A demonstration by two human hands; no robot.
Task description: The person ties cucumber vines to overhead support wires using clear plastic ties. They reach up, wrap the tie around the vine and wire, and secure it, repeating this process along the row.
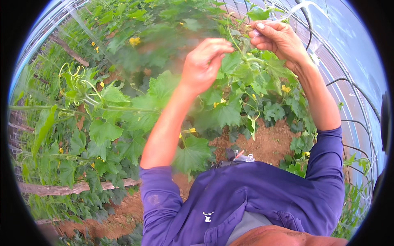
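Observation:
My right hand is raised at the upper right, thumb and fingers pinched on a small translucent, purplish piece. A whitish plastic strip runs up and right behind it; whether the two join is unclear. Just left of it, my left hand is bent at the wrist with curled fingers, slightly blurred. Its fingertips are close to a thin green tendril; whether it holds anything cannot be made out. Below and between both hands is the hairy shoot tip of a cucurbit vine, with lobed leaves.
Leafy vines with yellow flowers fill the left and far side. A long stem crosses at left. Wooden poles lie among leaves. Metal hoops and plastic film curve at right. A waist bag sits above bare soil.

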